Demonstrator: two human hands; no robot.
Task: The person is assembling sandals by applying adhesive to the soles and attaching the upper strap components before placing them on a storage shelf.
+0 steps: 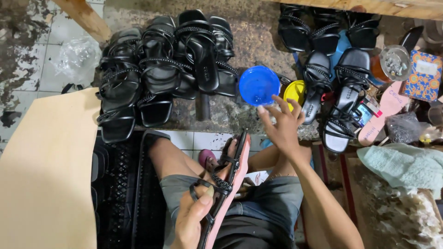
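My left hand point(193, 216) grips a pink-soled sandal with black braided straps point(228, 180), held on edge over my lap. My right hand point(281, 122) reaches forward with its fingers spread and nothing in it, the fingertips just below a round blue bowl point(258, 85) and beside a yellow lid point(293, 91). A row of finished black sandals point(161, 69) lies on the stone ledge to the left of the bowl.
More black sandals point(339, 87) lie to the right. A pink sole point(385, 110), a patterned box point(424, 74), a glass jar point(392, 62), a pale green cloth point(406, 166) and a beige board point(44, 175) surround me. A black crate point(122, 193) sits at my left.
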